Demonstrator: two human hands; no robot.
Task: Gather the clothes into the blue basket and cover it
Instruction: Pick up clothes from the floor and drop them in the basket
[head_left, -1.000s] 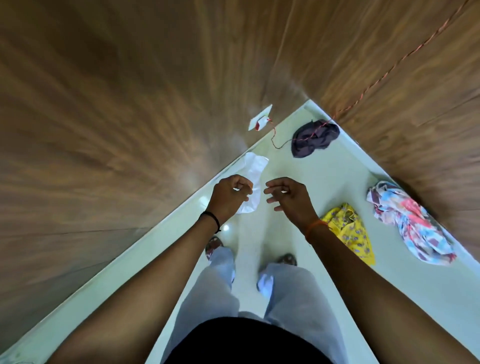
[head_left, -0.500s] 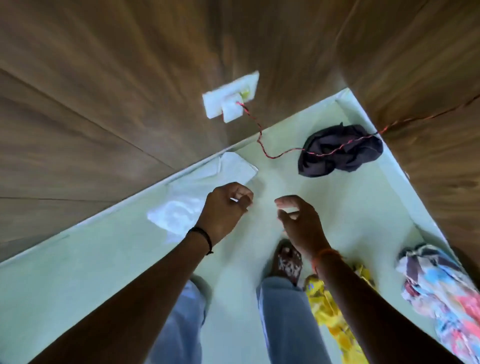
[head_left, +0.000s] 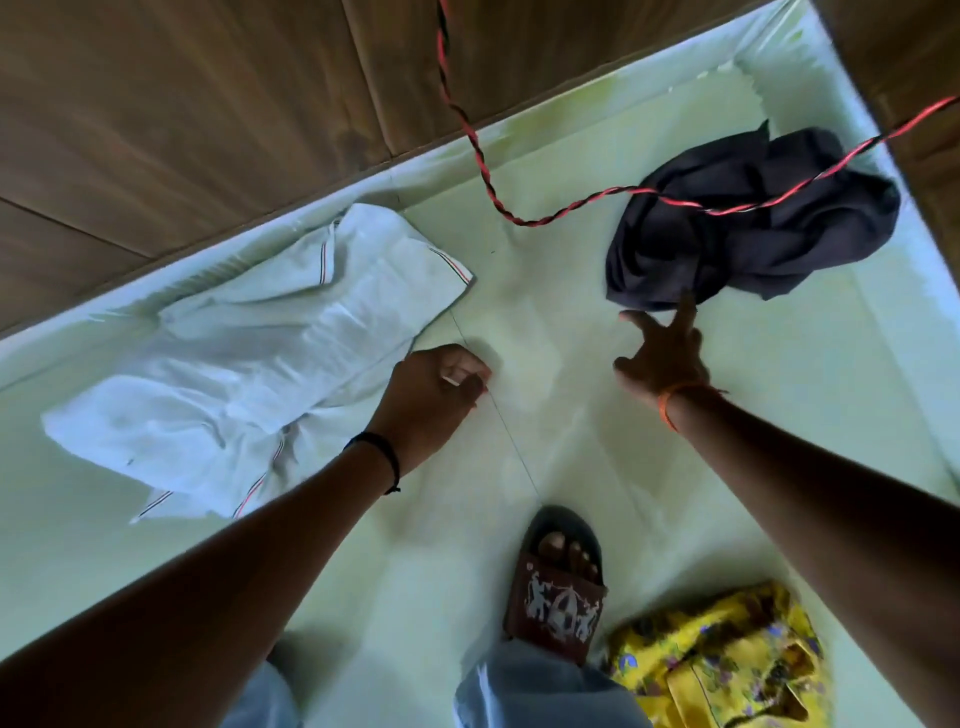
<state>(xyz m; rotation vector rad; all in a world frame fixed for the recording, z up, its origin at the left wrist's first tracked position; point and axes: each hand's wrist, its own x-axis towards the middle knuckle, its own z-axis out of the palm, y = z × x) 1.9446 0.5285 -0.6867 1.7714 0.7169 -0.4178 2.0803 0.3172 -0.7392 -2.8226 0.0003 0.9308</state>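
A white shirt (head_left: 249, 364) lies on the floor (head_left: 545, 312) far left. The left hand (head_left: 431, 395) beside it is curled closed, empty. The right hand (head_left: 662, 353) is spread open, fingertips (head_left: 688, 306) reaching the dark garment (head_left: 748, 228). A yellow floral cloth (head_left: 722, 660) lies near right.

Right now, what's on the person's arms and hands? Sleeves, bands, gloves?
Both forearms are bare, with no sleeves or gloves in view. The left hand has a thin black cord band on the wrist, with a small knot hanging from it. The right hand has a thin orange thread band on the wrist, with loose ends.
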